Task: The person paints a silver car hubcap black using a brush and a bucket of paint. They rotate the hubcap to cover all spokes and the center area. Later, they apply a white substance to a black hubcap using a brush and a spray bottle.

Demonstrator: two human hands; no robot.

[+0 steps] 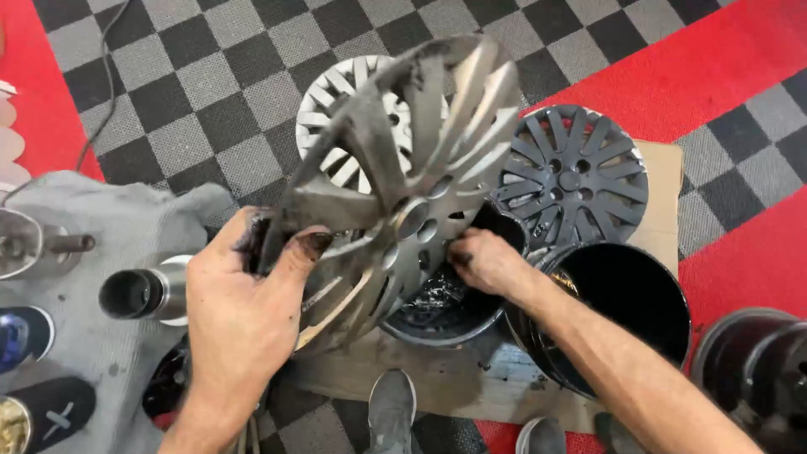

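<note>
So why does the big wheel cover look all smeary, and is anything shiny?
Head view: the grey spoked plastic wheel cover held by the left hand is streaked with motion blur; the right hand is sharper; soft glare sits on the glossy black bucket rim; lighting is even, shadows faint.

Floor covered in grey-and-black checkered plastic tiles (210, 76), bordered by red tile bands (698, 71) at 2 o'clock and 10 o'clock. Flat brown cardboard sheet (664, 181) laid at centre-right. Crumpled grey cloth (101, 219) spread at 9 o'clock. Even light.
</note>
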